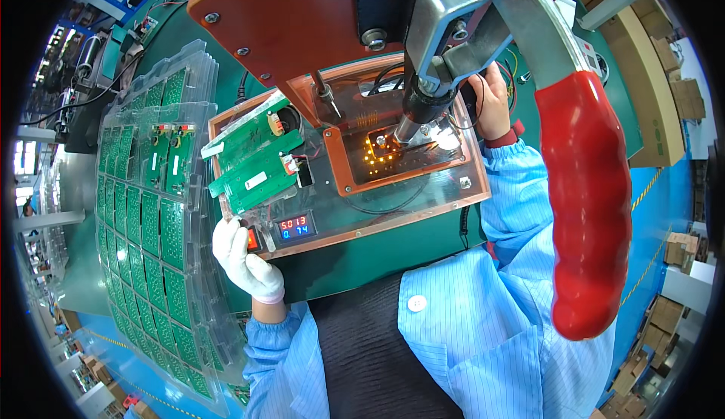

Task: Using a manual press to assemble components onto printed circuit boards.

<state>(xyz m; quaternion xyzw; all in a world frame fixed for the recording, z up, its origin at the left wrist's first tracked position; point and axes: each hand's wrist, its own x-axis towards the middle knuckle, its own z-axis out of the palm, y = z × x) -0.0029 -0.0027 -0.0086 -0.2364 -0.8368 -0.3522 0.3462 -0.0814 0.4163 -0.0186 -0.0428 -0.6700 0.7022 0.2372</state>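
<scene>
Green tabletop [430,239]: 1 fixture [332,200], 2 hands [253,264] [492,109].

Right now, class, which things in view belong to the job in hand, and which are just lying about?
Likely in the job:
fixture, left hand at its corner
green boards on it
lit meter
red handle
board trays, left

Likely just lying about:
long carton, right
smaller cartons, far right

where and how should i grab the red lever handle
Probably best around the middle of the red lever handle, with the right hand coming from the right: it is long and rounded, its wavy surface suits a wrapped grip, and its lower end is free. Better to stay off the metal linkage at its upper end, whose joints might pinch.
</scene>
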